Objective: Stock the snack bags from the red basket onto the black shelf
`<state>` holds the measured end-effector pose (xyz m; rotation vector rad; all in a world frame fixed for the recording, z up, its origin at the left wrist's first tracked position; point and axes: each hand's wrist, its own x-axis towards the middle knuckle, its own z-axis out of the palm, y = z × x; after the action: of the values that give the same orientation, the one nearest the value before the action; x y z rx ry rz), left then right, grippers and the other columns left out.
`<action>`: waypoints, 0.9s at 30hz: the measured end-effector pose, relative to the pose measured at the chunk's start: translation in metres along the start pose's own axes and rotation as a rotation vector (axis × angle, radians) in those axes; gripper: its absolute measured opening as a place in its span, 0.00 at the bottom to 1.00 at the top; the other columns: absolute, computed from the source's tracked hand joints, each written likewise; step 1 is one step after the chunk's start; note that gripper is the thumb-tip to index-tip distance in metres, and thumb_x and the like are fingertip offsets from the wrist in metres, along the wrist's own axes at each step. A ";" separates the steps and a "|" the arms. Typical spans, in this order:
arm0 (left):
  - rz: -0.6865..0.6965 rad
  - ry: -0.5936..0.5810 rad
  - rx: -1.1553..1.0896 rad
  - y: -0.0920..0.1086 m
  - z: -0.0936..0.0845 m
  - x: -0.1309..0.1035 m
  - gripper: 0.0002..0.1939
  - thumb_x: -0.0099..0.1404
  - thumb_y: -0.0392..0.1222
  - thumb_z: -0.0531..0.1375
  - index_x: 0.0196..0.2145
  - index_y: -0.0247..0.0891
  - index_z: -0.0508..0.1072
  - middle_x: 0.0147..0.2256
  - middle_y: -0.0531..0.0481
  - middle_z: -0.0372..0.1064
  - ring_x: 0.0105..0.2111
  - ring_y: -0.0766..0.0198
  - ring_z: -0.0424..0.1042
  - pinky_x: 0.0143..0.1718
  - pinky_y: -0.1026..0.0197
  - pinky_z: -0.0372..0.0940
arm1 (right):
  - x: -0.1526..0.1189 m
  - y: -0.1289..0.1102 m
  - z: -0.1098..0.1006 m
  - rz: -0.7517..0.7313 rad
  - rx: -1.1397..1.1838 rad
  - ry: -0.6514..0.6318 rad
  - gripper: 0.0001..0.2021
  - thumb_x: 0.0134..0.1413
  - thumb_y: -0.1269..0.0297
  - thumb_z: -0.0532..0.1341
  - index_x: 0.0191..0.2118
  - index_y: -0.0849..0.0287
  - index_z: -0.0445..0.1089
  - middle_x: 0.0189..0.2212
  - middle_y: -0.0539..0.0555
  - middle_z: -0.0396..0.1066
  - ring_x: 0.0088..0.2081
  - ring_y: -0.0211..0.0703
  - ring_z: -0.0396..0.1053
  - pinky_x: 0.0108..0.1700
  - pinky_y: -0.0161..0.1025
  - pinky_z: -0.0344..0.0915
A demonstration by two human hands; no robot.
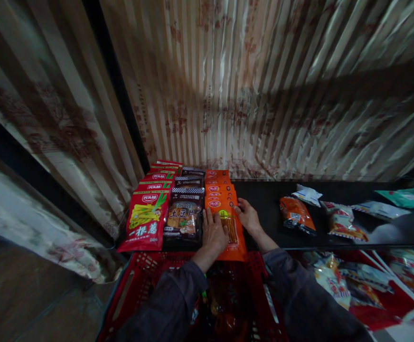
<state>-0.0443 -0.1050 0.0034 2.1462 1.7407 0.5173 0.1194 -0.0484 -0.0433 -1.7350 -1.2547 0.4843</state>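
Observation:
A row of overlapping orange snack packets point(241, 244) lies on the black shelf, and the front one overhangs the shelf's front edge. My left hand point(214, 233) lies flat on the left side of the front packet, its fingers stretched out. At the right edge of the same row is my right hand point(249, 217), fingers slightly bent and apart, touching the packets' side. Left of the orange row are dark potato-slice packets point(185, 216). Red snack packets point(146, 221) overlap in another row at the far left.
Below the shelf's front edge stands a red plastic basket point(123, 294) with packets in it. Several loose packets, including an orange bag point(296, 215), lie on the shelf point(264, 192) to the right. More bags point(331, 282) are at lower right. A wrinkled curtain point(221, 95) hangs behind.

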 end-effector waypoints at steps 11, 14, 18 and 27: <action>0.019 -0.015 0.013 -0.001 0.002 -0.003 0.31 0.66 0.41 0.52 0.63 0.24 0.59 0.68 0.30 0.46 0.70 0.43 0.38 0.68 0.46 0.45 | 0.009 0.004 0.007 0.117 0.189 0.053 0.22 0.45 0.61 0.65 0.49 0.59 0.72 0.35 0.55 0.79 0.36 0.46 0.76 0.43 0.43 0.72; 0.017 -0.019 0.018 0.000 0.001 -0.003 0.31 0.66 0.41 0.52 0.63 0.24 0.59 0.68 0.30 0.46 0.70 0.43 0.39 0.68 0.46 0.46 | 0.010 0.002 0.009 0.128 0.239 0.049 0.19 0.44 0.61 0.66 0.45 0.60 0.73 0.34 0.56 0.79 0.35 0.46 0.76 0.40 0.43 0.73; 0.011 -0.007 0.013 0.000 0.003 -0.003 0.30 0.66 0.41 0.52 0.63 0.26 0.59 0.68 0.31 0.46 0.70 0.44 0.39 0.67 0.46 0.46 | 0.011 -0.002 0.010 0.123 0.287 0.026 0.13 0.43 0.60 0.68 0.36 0.60 0.74 0.32 0.56 0.79 0.35 0.47 0.77 0.39 0.41 0.74; -0.006 -0.022 -0.005 0.002 -0.002 -0.004 0.31 0.65 0.40 0.53 0.63 0.24 0.59 0.69 0.31 0.45 0.70 0.44 0.37 0.68 0.48 0.45 | 0.013 -0.003 0.012 0.155 0.329 -0.014 0.07 0.44 0.61 0.65 0.31 0.58 0.72 0.28 0.53 0.79 0.31 0.45 0.78 0.35 0.38 0.74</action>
<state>-0.0441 -0.1096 0.0064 2.1344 1.7326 0.4941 0.1141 -0.0311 -0.0444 -1.5550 -0.9895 0.7507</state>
